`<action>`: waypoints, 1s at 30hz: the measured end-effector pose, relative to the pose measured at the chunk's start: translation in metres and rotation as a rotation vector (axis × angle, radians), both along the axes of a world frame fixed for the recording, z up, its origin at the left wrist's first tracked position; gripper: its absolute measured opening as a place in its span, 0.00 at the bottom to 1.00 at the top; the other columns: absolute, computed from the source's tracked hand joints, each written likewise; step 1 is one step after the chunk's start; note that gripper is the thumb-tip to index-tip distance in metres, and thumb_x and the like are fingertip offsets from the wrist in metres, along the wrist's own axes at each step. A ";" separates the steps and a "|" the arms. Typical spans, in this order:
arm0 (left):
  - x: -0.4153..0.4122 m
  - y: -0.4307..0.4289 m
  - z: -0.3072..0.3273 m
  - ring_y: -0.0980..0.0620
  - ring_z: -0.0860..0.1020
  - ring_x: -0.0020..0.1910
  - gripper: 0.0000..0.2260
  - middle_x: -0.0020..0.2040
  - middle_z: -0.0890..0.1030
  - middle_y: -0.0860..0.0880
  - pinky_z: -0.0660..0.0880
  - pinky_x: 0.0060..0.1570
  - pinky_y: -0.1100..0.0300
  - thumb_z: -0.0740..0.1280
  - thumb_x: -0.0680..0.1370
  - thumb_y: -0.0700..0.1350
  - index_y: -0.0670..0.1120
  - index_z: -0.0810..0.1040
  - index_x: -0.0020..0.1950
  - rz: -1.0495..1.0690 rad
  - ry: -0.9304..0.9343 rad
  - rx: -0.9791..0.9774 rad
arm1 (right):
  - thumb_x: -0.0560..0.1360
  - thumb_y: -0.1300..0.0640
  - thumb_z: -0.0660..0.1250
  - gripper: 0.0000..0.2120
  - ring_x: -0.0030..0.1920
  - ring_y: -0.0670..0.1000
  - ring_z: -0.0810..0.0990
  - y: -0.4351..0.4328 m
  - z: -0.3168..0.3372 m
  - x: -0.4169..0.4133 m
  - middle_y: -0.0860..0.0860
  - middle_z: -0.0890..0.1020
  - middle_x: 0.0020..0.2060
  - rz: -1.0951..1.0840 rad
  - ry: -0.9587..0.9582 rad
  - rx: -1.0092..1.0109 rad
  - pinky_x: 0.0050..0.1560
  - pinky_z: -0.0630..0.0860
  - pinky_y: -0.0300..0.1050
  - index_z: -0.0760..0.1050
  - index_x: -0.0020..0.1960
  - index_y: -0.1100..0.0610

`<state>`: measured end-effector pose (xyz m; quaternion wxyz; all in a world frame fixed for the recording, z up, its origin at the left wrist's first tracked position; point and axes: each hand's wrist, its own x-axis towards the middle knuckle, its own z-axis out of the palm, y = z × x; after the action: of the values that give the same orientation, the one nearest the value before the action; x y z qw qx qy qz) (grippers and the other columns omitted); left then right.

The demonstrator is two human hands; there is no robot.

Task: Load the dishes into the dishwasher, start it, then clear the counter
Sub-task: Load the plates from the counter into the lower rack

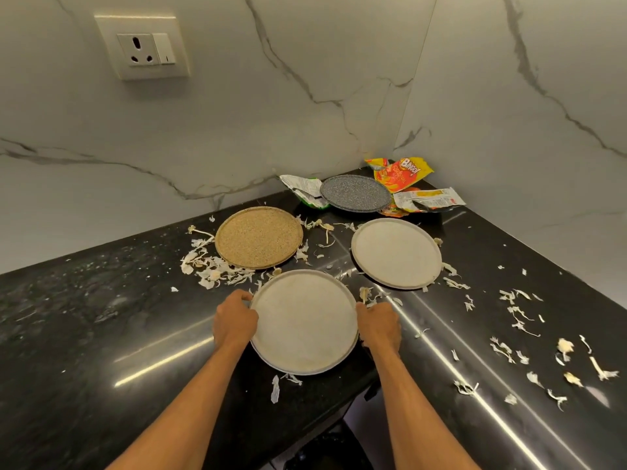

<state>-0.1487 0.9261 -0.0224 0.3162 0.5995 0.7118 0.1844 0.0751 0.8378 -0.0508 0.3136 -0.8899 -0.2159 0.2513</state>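
A round cream plate (303,322) lies near the front edge of the black counter (101,317). My left hand (234,320) grips its left rim and my right hand (378,325) grips its right rim. A second cream plate (396,253) lies further back to the right. Behind and to the left lies a tan speckled plate (258,237). In the corner a grey speckled plate (355,193) rests partly on wrappers.
Empty snack wrappers lie in the corner: a yellow-red one (402,173), a white-yellow one (427,199) and a green-white one (303,189). Garlic peels (210,266) are scattered round the plates and over the right counter (522,320). A wall socket (146,49) sits on the marble backsplash.
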 end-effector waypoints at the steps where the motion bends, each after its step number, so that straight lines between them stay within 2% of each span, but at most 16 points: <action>1: -0.001 0.001 -0.001 0.44 0.76 0.53 0.16 0.56 0.80 0.46 0.71 0.45 0.54 0.61 0.74 0.36 0.50 0.77 0.58 0.001 -0.008 -0.008 | 0.75 0.44 0.66 0.17 0.40 0.56 0.83 -0.001 0.001 -0.001 0.56 0.83 0.41 0.008 0.019 0.016 0.41 0.83 0.52 0.79 0.46 0.59; 4: -0.004 -0.003 0.000 0.44 0.76 0.55 0.17 0.57 0.80 0.45 0.71 0.45 0.54 0.62 0.74 0.34 0.49 0.78 0.59 0.007 -0.032 -0.015 | 0.72 0.47 0.71 0.13 0.37 0.55 0.84 -0.007 0.002 0.000 0.55 0.84 0.39 0.053 0.076 0.032 0.40 0.84 0.53 0.77 0.38 0.57; 10: -0.012 -0.015 0.010 0.45 0.75 0.57 0.18 0.57 0.80 0.45 0.69 0.46 0.54 0.60 0.74 0.32 0.46 0.78 0.60 0.067 -0.107 0.023 | 0.70 0.57 0.74 0.03 0.39 0.52 0.84 -0.025 0.007 -0.007 0.53 0.84 0.39 0.093 0.148 0.099 0.42 0.84 0.53 0.81 0.40 0.55; 13: -0.018 -0.020 0.021 0.48 0.73 0.53 0.18 0.55 0.81 0.45 0.69 0.49 0.54 0.61 0.74 0.32 0.46 0.79 0.60 0.078 -0.145 0.066 | 0.72 0.59 0.73 0.05 0.37 0.51 0.83 -0.032 0.018 -0.015 0.52 0.84 0.37 0.089 0.167 0.163 0.42 0.84 0.52 0.82 0.37 0.56; 16: -0.025 -0.024 0.032 0.47 0.76 0.52 0.18 0.53 0.82 0.45 0.74 0.53 0.50 0.62 0.73 0.32 0.47 0.80 0.58 0.081 -0.180 0.088 | 0.71 0.61 0.73 0.07 0.36 0.51 0.84 -0.039 0.032 -0.024 0.52 0.84 0.34 0.065 0.162 0.225 0.41 0.84 0.53 0.81 0.34 0.57; 18: -0.030 -0.028 0.038 0.47 0.77 0.52 0.17 0.52 0.82 0.46 0.74 0.54 0.50 0.63 0.73 0.32 0.47 0.80 0.57 0.067 -0.212 0.091 | 0.71 0.61 0.73 0.06 0.36 0.51 0.84 -0.048 0.042 -0.030 0.53 0.84 0.36 0.039 0.162 0.246 0.40 0.84 0.52 0.81 0.36 0.56; 21: -0.031 -0.036 0.045 0.47 0.78 0.53 0.17 0.51 0.82 0.46 0.75 0.57 0.49 0.65 0.72 0.32 0.46 0.80 0.57 0.013 -0.276 0.077 | 0.72 0.60 0.73 0.02 0.37 0.50 0.83 -0.070 0.054 -0.036 0.53 0.84 0.38 -0.022 0.147 0.277 0.41 0.84 0.52 0.82 0.40 0.57; 24: -0.031 -0.050 0.049 0.48 0.78 0.51 0.18 0.52 0.82 0.45 0.75 0.55 0.50 0.67 0.72 0.32 0.45 0.80 0.59 -0.089 -0.325 0.044 | 0.73 0.62 0.72 0.06 0.35 0.48 0.82 -0.106 0.062 -0.049 0.51 0.83 0.34 -0.115 0.107 0.294 0.38 0.82 0.46 0.80 0.37 0.56; 27: -0.028 -0.071 0.050 0.49 0.77 0.49 0.19 0.53 0.81 0.44 0.73 0.48 0.56 0.67 0.71 0.31 0.43 0.79 0.60 -0.208 -0.417 -0.022 | 0.70 0.62 0.73 0.08 0.36 0.51 0.83 -0.150 0.060 -0.057 0.51 0.83 0.33 -0.230 0.094 0.284 0.42 0.83 0.52 0.80 0.34 0.53; 30: -0.018 -0.105 0.042 0.47 0.78 0.49 0.19 0.53 0.81 0.44 0.76 0.48 0.54 0.66 0.71 0.29 0.40 0.79 0.60 -0.359 -0.495 -0.099 | 0.67 0.61 0.75 0.07 0.38 0.55 0.84 -0.209 0.055 -0.064 0.53 0.84 0.32 -0.368 0.088 0.288 0.43 0.83 0.58 0.81 0.32 0.54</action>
<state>-0.1670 0.8207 0.0195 0.5363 0.6365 0.5040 0.2308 0.0108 0.6290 0.0037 0.4870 -0.8485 -0.0698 0.1948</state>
